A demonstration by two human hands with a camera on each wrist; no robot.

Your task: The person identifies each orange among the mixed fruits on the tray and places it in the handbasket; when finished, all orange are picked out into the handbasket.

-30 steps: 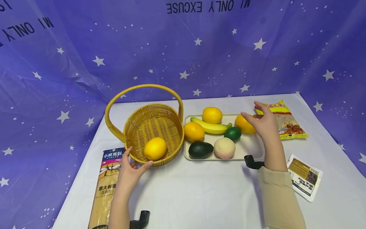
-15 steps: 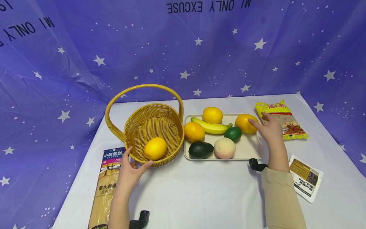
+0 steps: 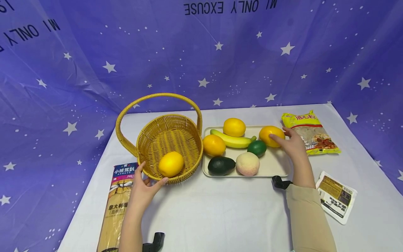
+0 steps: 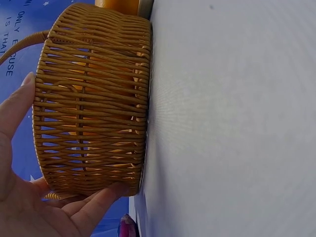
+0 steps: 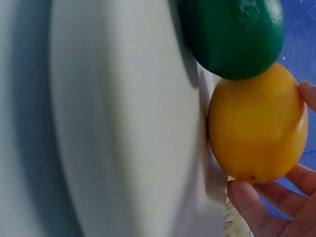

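Note:
My left hand (image 3: pixel 142 190) grips the near-left side of a wicker basket (image 3: pixel 148 133), thumb at the rim and fingers spread around the wall (image 4: pixel 94 113). One yellow-orange fruit (image 3: pixel 171 163) lies inside it. At the far right of a cream tray (image 3: pixel 274 164), my right hand (image 3: pixel 292 143) holds an orange (image 3: pixel 267 134) between thumb and fingers; in the right wrist view the fingers (image 5: pixel 247 197) lie along one side of the orange (image 5: pixel 256 123) and the thumb touches the opposite side. A dark green fruit (image 5: pixel 237 34) sits right against it.
The tray also carries a banana (image 3: pixel 233 140), a peach (image 3: pixel 247 163), an avocado (image 3: pixel 221 165) and two more yellow-orange fruits (image 3: pixel 234 127). A spaghetti pack (image 3: pixel 114 210) lies by the left forearm. A yellow pasta bag (image 3: pixel 315 134) and a white packet (image 3: pixel 337 196) lie at right.
My right hand first drew back right from above the orange, then came in again and closed its thumb and fingers about it. The left hand and basket stay put.

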